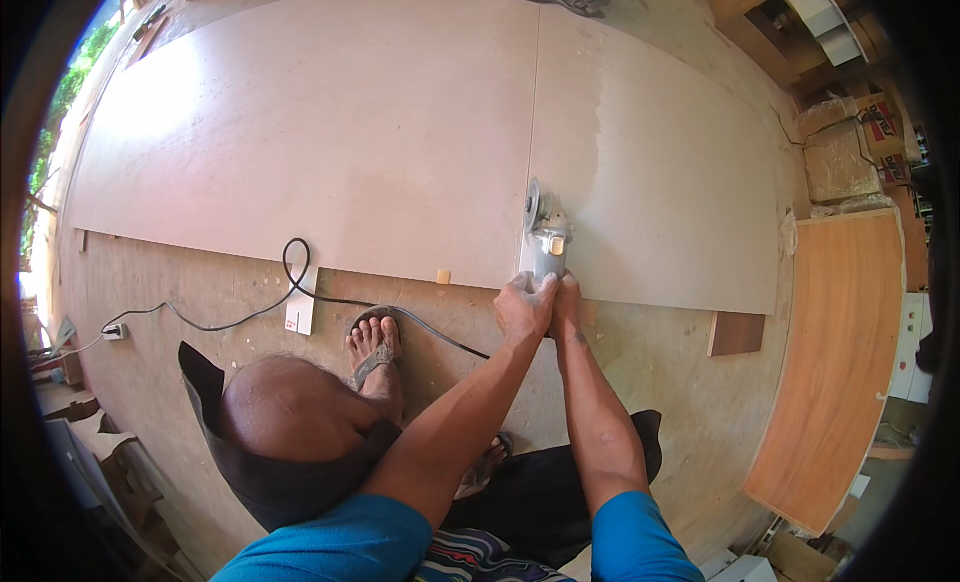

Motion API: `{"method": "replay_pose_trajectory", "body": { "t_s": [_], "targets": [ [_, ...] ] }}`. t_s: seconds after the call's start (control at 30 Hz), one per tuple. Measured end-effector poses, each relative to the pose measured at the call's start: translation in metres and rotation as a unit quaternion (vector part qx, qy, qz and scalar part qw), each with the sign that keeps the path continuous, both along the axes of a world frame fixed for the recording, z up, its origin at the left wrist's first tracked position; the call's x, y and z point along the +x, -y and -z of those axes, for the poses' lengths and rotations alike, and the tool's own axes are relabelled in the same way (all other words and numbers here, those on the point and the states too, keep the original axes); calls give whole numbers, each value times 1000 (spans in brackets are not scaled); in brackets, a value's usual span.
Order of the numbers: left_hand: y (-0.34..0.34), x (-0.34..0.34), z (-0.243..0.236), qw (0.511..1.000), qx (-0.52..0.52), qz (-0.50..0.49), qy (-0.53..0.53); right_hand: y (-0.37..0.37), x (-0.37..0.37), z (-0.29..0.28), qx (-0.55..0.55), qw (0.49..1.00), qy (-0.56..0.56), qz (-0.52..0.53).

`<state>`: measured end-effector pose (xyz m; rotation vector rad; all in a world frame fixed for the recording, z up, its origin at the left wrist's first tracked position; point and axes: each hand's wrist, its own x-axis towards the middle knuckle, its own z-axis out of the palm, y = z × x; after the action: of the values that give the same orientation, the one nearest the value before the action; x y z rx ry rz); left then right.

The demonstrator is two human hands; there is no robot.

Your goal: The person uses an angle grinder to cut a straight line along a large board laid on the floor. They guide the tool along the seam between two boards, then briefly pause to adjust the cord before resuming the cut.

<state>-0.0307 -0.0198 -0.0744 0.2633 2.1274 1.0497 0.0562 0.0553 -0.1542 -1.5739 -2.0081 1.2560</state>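
Grey, rigid and probably heavy, the angle grinder (546,234) was grasped by its rear body in the left hand (522,310) and right hand (567,300), at the plywood sheet's (350,132) near edge.

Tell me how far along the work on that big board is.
Done: a straight line already runs up the large pale board, from its near edge to the far edge. In hand: both the left hand and right hand grip the grey angle grinder, its disc on that line near the near edge. Left: whether the line is cut through cannot be told.
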Motion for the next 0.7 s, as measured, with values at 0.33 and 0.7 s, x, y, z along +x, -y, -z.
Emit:
{"method": "replay_pose_trajectory", "body": {
  "t_s": [0.33, 0.7],
  "targets": [
    [3, 3, 2, 1000, 17, -9, -7, 4, 2, -1, 2, 1000, -9, 2],
    [7, 7, 3, 999, 35, -20, -9, 8, 2, -4, -14, 1000, 1, 7]
  ]
}}
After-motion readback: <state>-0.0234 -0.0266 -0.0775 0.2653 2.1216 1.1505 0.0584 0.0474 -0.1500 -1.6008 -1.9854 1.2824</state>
